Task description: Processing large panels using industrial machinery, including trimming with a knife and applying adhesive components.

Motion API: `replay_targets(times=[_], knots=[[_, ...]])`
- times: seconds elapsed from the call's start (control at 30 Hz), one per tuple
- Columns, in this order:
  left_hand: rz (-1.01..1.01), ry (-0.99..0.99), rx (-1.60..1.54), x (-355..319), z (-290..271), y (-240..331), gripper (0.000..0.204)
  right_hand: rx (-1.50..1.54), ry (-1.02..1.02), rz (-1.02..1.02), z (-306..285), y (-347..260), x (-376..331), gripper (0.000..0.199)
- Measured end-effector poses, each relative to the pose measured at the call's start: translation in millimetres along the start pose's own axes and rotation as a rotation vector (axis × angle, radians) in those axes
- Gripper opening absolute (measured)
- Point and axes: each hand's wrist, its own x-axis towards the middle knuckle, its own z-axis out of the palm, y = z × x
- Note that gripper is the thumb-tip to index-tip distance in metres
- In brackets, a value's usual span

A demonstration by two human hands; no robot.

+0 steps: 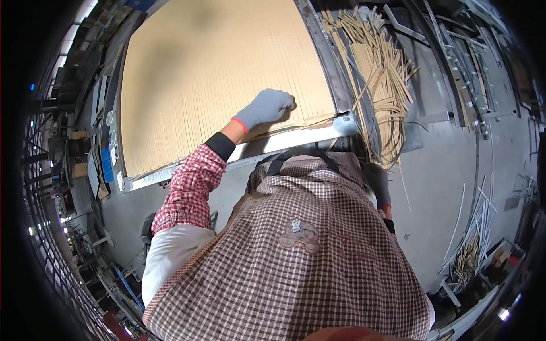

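Note:
My left hand [268, 108], in a grey glove with a red cuff, is closed over the near part of a large tan panel [227, 62]. Its fingers curl under, so whatever they may hold is hidden. Fine parallel lines run along the panel, and thin loose strips [310, 120] lie at its near edge close to my hand. A metal frame [284, 138] borders the panel. My right hand [377, 181], also gloved in grey, is low beside my checked apron, near the ends of the loose strips; its fingers are in shadow and partly covered.
A tangled heap of tan strips [378, 79] lies to the right of the frame. Farther right are metal bars [455, 68] and a pile of pale thin rods [478, 233] on the grey floor. Rolls of tape [111, 136] and a blue item [107, 165] sit along the left side.

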Motion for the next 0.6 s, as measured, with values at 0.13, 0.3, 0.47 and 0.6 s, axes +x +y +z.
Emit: replay_targets(times=[0.13, 0.3, 0.47, 0.6], knots=[[0.059, 0.283, -0.06, 51, -20, 18, 0.029, 0.059, 0.038, -0.076, -6, -12, 4, 0.019], [-0.09, 0.889, 0.124, 72, -25, 46, 0.049, -0.063, 0.005, -0.226, -4, -24, 16, 0.02], [-0.201, 0.455, 0.089, 74, 76, 12, 0.076, -0.367, -0.012, -0.336, -7, -2, 29, 0.019], [-0.189, 0.49, 0.101, 68, 62, 12, 0.071, -0.118, 0.082, -0.321, -21, -64, 56, 0.024]])
